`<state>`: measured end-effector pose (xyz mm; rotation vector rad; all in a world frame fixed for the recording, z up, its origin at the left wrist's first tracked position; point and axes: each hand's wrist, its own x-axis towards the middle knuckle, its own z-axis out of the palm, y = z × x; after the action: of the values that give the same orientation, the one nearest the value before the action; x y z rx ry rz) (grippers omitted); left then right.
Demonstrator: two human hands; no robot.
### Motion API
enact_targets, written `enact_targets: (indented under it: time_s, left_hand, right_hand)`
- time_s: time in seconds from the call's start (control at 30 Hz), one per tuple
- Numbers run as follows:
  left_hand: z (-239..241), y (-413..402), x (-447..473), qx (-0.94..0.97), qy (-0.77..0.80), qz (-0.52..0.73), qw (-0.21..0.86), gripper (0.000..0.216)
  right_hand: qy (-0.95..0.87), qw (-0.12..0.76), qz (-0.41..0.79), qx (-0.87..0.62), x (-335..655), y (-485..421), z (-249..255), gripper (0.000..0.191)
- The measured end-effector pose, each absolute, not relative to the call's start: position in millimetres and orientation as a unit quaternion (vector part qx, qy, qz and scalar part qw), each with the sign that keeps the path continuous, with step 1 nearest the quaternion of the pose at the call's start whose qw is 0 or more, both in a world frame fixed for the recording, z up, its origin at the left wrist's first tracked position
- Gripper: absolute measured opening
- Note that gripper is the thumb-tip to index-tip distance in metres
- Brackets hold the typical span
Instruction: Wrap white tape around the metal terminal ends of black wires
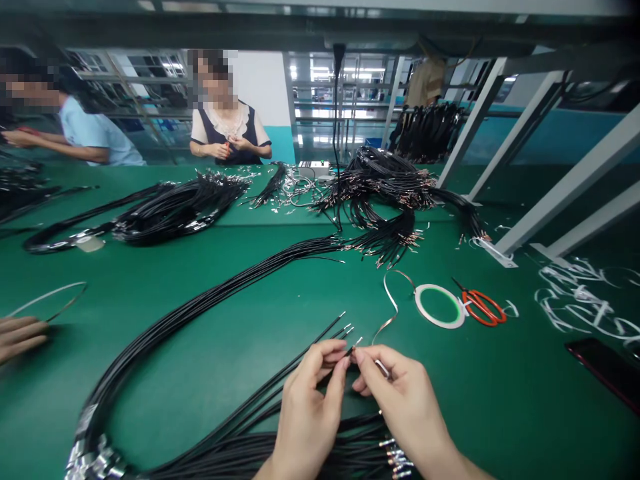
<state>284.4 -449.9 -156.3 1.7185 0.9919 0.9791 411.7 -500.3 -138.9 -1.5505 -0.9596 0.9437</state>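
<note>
My left hand (307, 407) pinches the stripped end of a thin black cable (280, 380) near the table's front edge. My right hand (400, 393) meets it at the fingertips, closed on the end of a white tape strip (393, 303). The strip curls back to a tape roll (439, 305). Several more loose black cables lie just left of my fingers. A large looped bundle of black cables (165, 327) runs under my wrists and sweeps up across the green table (500, 400).
Red-handled scissors (481, 305) lie beside the tape roll. A dark phone (605, 367) rests at the right. White tape scraps (580, 300) litter the right side. More cable bundles (175, 207) fill the far table, where two people work. Another person's fingers (20, 337) rest at the left edge.
</note>
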Motion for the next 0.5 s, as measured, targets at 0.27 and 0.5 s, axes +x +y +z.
enact_targets:
  time_s: [0.27, 0.5]
  left_hand:
    - [-157.6, -451.9, 284.9, 0.720, 0.391, 0.404, 0.407, 0.018]
    - [-150.5, -452.4, 285.2, 0.771, 0.346, 0.408, 0.346, 0.024]
  right_hand:
    - [-0.404, 0.513, 0.374, -0.659, 409.4, -498.2, -137.7, 0.028]
    - [-0.408, 0.517, 0.368, -0.656, 409.7, -497.8, -137.4, 0.025]
